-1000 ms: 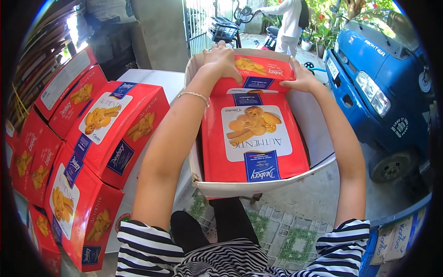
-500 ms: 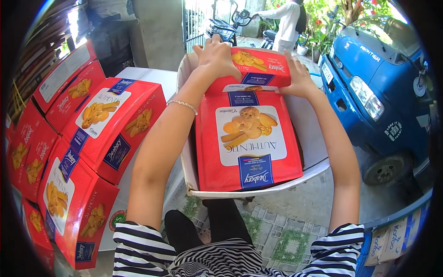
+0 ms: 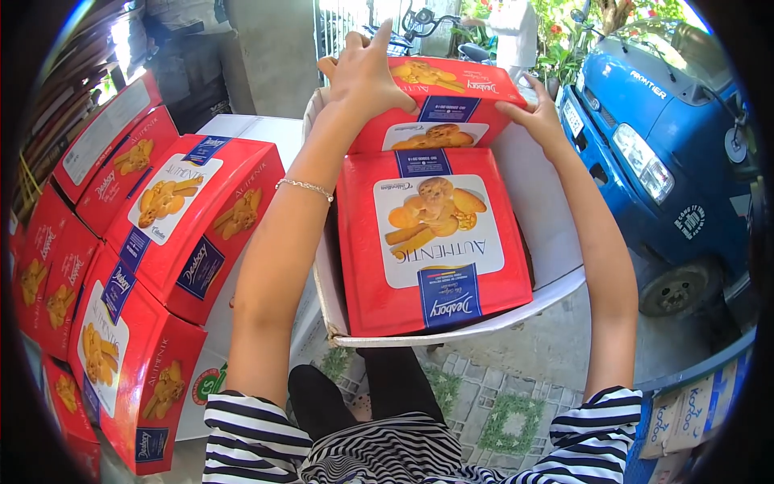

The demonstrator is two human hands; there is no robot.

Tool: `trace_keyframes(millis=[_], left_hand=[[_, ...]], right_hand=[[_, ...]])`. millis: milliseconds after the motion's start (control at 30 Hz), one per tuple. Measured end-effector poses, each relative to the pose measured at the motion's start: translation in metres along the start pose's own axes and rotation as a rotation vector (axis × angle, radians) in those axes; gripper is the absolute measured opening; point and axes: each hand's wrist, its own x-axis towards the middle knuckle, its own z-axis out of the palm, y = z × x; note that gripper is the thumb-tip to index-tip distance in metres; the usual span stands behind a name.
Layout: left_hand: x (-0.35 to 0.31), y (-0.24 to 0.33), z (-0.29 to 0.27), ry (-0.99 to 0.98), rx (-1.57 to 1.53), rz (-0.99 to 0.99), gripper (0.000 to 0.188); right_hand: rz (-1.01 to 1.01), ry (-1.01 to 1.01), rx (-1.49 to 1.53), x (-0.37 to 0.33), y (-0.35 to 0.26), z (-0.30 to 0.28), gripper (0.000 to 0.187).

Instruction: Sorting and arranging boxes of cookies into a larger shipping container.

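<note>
Both my hands grip a red biscuit box [image 3: 446,107] at the far end of a white carton [image 3: 538,214]. It is tilted, with its top face partly turned toward me. My left hand [image 3: 367,77] clasps its left side, thumb on the near face and fingers behind, partly hidden. At its right corner, my right hand [image 3: 538,117] holds on with the thumb on top. A second red biscuit box [image 3: 439,230] lies flat in the near part of the carton, its picture side up; neither hand touches it.
On the left, several more red biscuit boxes [image 3: 193,218] are stacked beside a white surface [image 3: 242,129]. A blue truck [image 3: 645,137] stands at the right. Behind the carton are a motorbike [image 3: 423,24] and a person in white [image 3: 513,36]. Packed cartons [image 3: 685,419] sit lower right.
The far biscuit box has risen and tipped, so more of its near face shows. Both hands have moved with it, the right one outward. The near box stays in place.
</note>
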Motion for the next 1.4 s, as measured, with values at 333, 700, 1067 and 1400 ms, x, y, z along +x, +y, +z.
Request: trace_keyframes(millis=[333,700,1067,1400], left_hand=[[-0.004,0.019,-0.028,0.529,-0.361,0.43,0.075],[-0.011,0.026,-0.081,-0.124,-0.753,0.114,0.036],[-0.029,-0.029,0.005,-0.413,0.025,-0.021,0.08],[-0.035,-0.012,0.016,-0.752,-0.342,-0.283,0.099]], right_hand=[[-0.034,0.503,0.409,0.038,-0.02,-0.021,0.044],[0.454,-0.892,0.723,0.028,0.045,-0.084,0.045],[0.554,-0.297,-0.428,0.012,0.028,-0.026,0.072],[0.698,-0.33,-0.219,0.027,0.04,-0.016,0.086]])
